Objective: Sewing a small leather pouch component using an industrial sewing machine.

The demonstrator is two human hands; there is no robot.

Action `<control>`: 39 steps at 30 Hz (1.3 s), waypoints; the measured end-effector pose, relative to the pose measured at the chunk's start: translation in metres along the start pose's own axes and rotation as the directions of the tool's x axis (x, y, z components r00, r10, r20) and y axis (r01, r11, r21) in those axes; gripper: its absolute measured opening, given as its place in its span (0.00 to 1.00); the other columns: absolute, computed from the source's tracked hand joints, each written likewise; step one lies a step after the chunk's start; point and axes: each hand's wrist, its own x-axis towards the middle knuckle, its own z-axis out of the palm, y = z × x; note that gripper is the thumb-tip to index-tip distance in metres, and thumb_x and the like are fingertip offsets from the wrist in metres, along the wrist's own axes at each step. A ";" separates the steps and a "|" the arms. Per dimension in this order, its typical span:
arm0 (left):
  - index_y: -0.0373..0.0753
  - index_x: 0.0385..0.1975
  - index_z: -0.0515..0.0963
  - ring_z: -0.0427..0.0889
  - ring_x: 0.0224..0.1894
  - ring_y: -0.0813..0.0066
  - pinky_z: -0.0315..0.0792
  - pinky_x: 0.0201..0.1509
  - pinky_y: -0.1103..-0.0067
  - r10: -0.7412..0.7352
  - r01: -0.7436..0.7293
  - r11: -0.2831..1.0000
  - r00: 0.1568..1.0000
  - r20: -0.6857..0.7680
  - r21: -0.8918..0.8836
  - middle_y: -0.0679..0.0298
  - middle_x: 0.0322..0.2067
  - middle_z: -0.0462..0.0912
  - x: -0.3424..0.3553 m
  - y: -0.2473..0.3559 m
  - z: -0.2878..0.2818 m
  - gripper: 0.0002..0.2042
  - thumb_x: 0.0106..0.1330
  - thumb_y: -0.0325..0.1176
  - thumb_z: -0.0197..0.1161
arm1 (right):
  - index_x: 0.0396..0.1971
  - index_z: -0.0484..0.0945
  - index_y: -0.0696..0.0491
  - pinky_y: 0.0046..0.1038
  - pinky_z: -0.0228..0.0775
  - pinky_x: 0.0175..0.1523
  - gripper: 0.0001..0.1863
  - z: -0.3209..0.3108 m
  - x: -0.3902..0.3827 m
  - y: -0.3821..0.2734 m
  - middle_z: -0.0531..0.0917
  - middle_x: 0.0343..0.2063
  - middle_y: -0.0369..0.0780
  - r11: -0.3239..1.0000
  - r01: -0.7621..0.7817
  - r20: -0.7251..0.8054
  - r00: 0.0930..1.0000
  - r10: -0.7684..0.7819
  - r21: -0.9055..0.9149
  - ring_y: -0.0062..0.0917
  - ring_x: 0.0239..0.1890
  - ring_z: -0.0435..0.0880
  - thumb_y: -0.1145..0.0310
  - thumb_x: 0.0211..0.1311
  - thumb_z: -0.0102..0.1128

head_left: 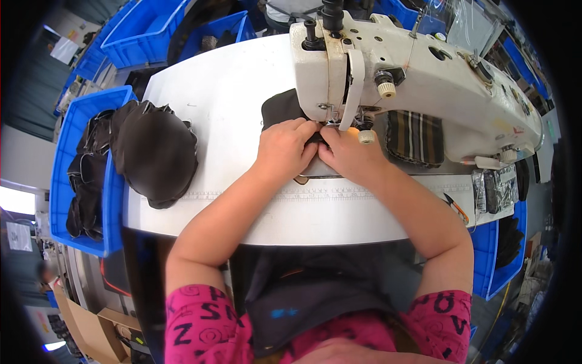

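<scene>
A white sewing machine (424, 73) stands on the white table (224, 79). Dark brown fabric (276, 106) lies beneath its needle and presser foot. Both of my hands are at the fabric just below the needle: my left hand (285, 147) with curled fingers pressing and gripping it from the left, my right hand (351, 155) pinched on it from the right, its fingertips partly hidden by the machine. A striped brown fabric piece (415, 136) lies under the machine's arm. A ruler strip runs along the table in front of my hands.
A pile of dark pieces (157, 151) sits beside a blue bin (115, 230) of similar items at the left. Orange-handled scissors (458, 209) and wrapped packs (494, 188) lie at the right, near another blue bin (485, 261). More bins (133, 42) stand behind.
</scene>
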 end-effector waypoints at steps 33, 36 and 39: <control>0.43 0.44 0.88 0.77 0.57 0.58 0.74 0.63 0.68 -0.023 0.262 0.849 0.886 0.463 -0.459 0.62 0.50 0.86 0.017 -0.044 -0.018 0.09 0.66 0.34 0.71 | 0.43 0.81 0.58 0.31 0.71 0.26 0.17 -0.028 -0.019 -0.012 0.80 0.24 0.34 0.994 0.110 0.174 0.978 -0.113 0.026 0.28 0.23 0.83 0.74 0.50 0.65; 0.43 0.44 0.89 0.77 0.57 0.58 0.74 0.62 0.67 0.000 0.218 0.880 0.888 0.460 -0.422 0.63 0.49 0.87 0.017 -0.043 -0.022 0.09 0.65 0.34 0.72 | 0.44 0.80 0.60 0.31 0.70 0.26 0.18 -0.029 -0.017 -0.014 0.80 0.23 0.33 0.995 0.098 0.235 0.967 -0.099 0.014 0.26 0.22 0.83 0.73 0.50 0.66; 0.44 0.45 0.88 0.83 0.48 0.57 0.77 0.52 0.68 0.071 0.076 0.952 0.888 0.454 -0.298 0.61 0.43 0.89 0.023 -0.031 -0.028 0.09 0.66 0.32 0.71 | 0.45 0.80 0.61 0.31 0.69 0.26 0.20 -0.027 -0.021 -0.010 0.80 0.20 0.32 0.994 0.100 0.268 0.957 -0.109 0.048 0.26 0.20 0.82 0.73 0.49 0.66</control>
